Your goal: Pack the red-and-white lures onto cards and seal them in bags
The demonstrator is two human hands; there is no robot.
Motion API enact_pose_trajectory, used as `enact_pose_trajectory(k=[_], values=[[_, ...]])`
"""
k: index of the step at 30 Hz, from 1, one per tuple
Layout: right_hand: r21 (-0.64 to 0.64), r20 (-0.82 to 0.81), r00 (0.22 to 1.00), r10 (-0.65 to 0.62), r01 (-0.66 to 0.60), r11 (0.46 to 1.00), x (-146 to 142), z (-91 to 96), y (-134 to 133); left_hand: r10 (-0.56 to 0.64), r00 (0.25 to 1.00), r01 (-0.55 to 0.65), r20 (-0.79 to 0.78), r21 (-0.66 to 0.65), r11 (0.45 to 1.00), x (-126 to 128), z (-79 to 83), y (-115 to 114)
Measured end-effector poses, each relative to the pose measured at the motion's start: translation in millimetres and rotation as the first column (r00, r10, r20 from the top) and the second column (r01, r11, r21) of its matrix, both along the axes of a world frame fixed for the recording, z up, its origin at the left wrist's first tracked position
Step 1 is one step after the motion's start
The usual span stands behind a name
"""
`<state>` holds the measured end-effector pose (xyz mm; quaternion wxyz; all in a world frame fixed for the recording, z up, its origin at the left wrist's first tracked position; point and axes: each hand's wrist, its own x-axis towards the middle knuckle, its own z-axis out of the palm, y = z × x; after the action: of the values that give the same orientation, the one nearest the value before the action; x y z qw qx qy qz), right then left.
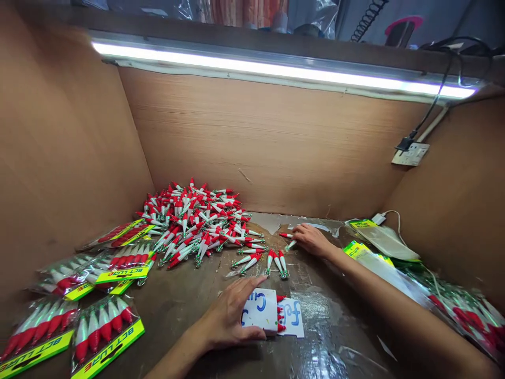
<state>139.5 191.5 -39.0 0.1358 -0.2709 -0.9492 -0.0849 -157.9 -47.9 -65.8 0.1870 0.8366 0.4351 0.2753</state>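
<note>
My left hand is closed around a white box with blue handwriting, thumb on the near side and fingers on the far side. Red tips of fishing lures poke out of its right end, over a white card that also bears blue writing. Farther back, the bent fingers of my right hand are closed on a red-and-white fishing lure, partly hidden by them. Several loose lures lie between my hands. Behind them rises a large heap of lures.
Filled "BCT LURE" packs lie along the left side. On the right are plastic bags with yellow-green headers and more red-tipped lures. Wooden walls enclose the table; a lit tube lamp and a wall socket are above.
</note>
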Motion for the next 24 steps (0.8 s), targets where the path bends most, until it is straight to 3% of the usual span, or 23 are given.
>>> enact_pose_trajectory(k=[5,10,15,24], values=[[0.055,-0.109,0.994,0.027,-0.021,0.998,-9,9.9,-43,0.223,0.956,-0.226,0.19,-0.003,0.974,0,12.7,4],[0.133,-0.089,0.969,0.229,-0.216,0.967,-41,17.3,-102,0.39,0.835,-0.381,0.388,-0.104,0.919,-3,19.9,8],[0.111,-0.044,0.933,0.357,-0.35,0.93,-72,23.6,-133,0.408,0.845,-0.361,0.346,-0.195,0.912,1,28.4,3],[0.109,0.076,0.929,0.363,-0.37,0.923,-92,30.7,-154,0.397,0.896,-0.37,0.2,-0.157,0.915,4,26.1,-3]])
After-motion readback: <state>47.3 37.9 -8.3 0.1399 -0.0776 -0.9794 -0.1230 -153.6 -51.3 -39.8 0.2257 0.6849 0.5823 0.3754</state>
